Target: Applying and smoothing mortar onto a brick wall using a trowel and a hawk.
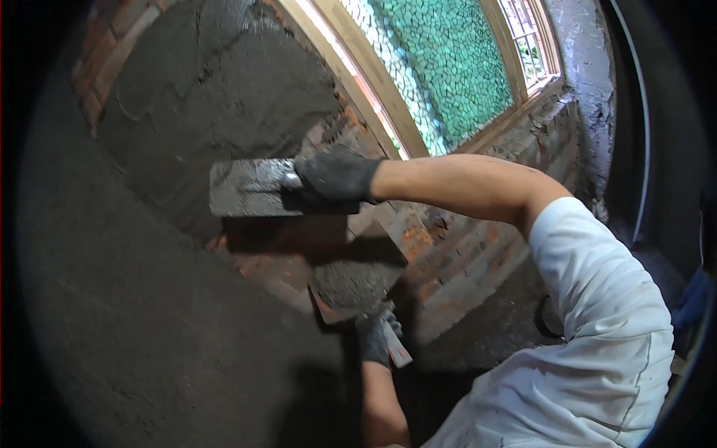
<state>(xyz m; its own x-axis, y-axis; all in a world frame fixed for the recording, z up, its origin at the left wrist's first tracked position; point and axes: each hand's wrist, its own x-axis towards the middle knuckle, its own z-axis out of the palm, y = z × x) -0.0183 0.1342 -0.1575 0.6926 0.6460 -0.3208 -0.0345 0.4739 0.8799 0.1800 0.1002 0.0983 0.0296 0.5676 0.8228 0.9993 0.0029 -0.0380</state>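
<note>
My right hand (337,173), in a dark glove, is closed round the handle of a rectangular plastering trowel (250,188). The blade lies against or just in front of the wall, at the lower edge of the wet grey mortar (224,97); exact contact cannot be told. Below it, my left hand (376,340), also gloved, grips the handle of a plasterer's hawk (326,312). A heap of grey mortar (355,282) covers most of the hawk's plate. Part of the plate is in the trowel's shadow.
Bare red brick (280,272) shows under the coated patch, beside a smooth grey wall (149,328) on the left. A wooden window frame (381,75) with green patterned glass (448,67) stands at the upper right. A pale pipe (644,127) runs down the far right.
</note>
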